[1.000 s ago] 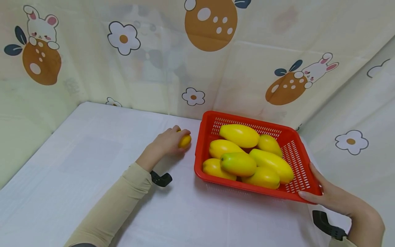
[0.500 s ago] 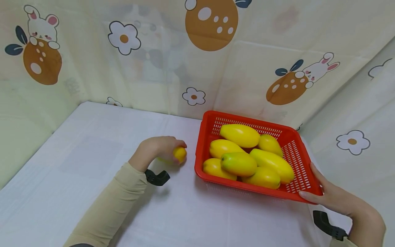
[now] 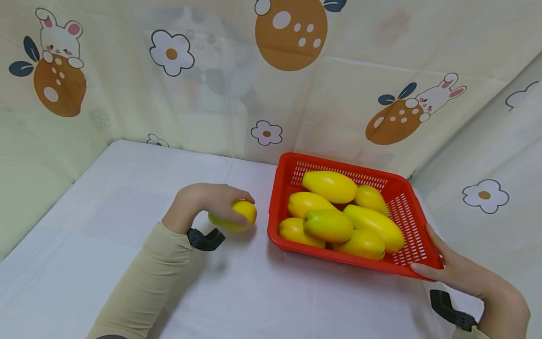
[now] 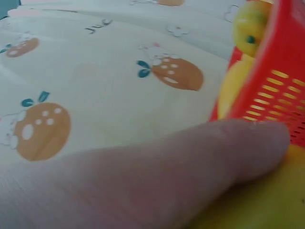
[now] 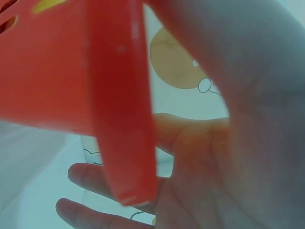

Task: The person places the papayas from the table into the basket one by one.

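My left hand (image 3: 216, 200) grips a yellow mango (image 3: 244, 209) from above, to the left of the red basket (image 3: 273, 207). Part of the fruit is hidden beneath the palm. In the left wrist view the thumb (image 4: 214, 152) lies across the mango (image 4: 267, 200), with the basket wall (image 4: 281, 90) just beyond. At the basket's near right corner, my right hand (image 3: 466, 273) holds the rim, thumb on the front edge and a finger along the right side. Other fingers (image 5: 90, 179) extend past the rim (image 5: 126, 119) in the right wrist view. Several mangoes (image 3: 328, 226) lie heaped inside the basket.
White cloth covers the table (image 3: 127, 202). A cream curtain (image 3: 211, 108) printed with rabbits and flowers hangs along the back and left, with another patterned curtain (image 3: 482, 150) at the right. The basket's far side stands close to the back curtain.
My left hand has drawn the mango nearer and a little left, and its wrist has turned so that more of the fruit shows. The right hand and basket stay in place.
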`<action>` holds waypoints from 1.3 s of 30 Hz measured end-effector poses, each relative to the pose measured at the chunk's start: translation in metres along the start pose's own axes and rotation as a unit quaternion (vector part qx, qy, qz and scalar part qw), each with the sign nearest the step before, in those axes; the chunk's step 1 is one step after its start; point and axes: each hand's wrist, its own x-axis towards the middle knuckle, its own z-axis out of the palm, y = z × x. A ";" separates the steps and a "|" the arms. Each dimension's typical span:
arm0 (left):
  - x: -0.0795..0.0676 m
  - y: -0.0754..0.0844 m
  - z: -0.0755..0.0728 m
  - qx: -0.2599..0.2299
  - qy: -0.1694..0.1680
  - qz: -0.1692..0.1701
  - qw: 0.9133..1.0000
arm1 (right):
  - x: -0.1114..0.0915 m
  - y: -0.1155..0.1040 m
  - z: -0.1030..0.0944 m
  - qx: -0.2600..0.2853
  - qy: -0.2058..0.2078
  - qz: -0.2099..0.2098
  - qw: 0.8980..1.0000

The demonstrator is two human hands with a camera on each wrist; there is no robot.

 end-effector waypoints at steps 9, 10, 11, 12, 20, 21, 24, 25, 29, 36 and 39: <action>-0.020 -0.007 -0.016 -0.036 0.044 0.042 0.998 | 0.001 -0.002 -0.001 -0.006 0.005 0.001 1.000; -0.021 -0.007 -0.017 -0.043 0.051 0.051 0.996 | 0.001 -0.002 -0.001 -0.005 0.006 0.003 1.000; -0.021 -0.008 -0.018 -0.047 0.060 0.062 0.995 | 0.001 -0.002 -0.001 -0.005 0.005 0.003 1.000; -0.022 -0.008 -0.019 -0.053 0.069 0.072 0.994 | 0.001 -0.001 -0.001 -0.005 0.005 0.003 1.000; -0.026 -0.008 -0.026 -0.121 0.154 0.133 0.971 | 0.001 0.000 0.000 -0.001 0.005 0.001 1.000; -0.025 -0.007 -0.026 -0.137 0.167 0.144 0.966 | 0.001 0.000 0.000 0.000 0.006 0.001 1.000; -0.020 -0.005 -0.026 -0.187 0.217 0.170 0.943 | 0.001 0.000 0.000 -0.002 0.005 -0.003 1.000; -0.017 -0.004 -0.026 -0.205 0.236 0.178 0.933 | 0.001 0.000 0.000 -0.003 0.006 -0.005 1.000; -0.009 0.004 -0.022 -0.251 0.314 0.204 0.893 | 0.000 0.000 -0.001 -0.013 0.006 -0.005 1.000; 0.006 0.021 -0.013 -0.255 0.420 0.262 0.831 | 0.000 -0.004 -0.001 -0.009 0.010 -0.001 1.000; 0.014 0.026 -0.006 -0.231 0.446 0.274 0.820 | 0.000 -0.004 -0.001 -0.011 0.010 -0.001 1.000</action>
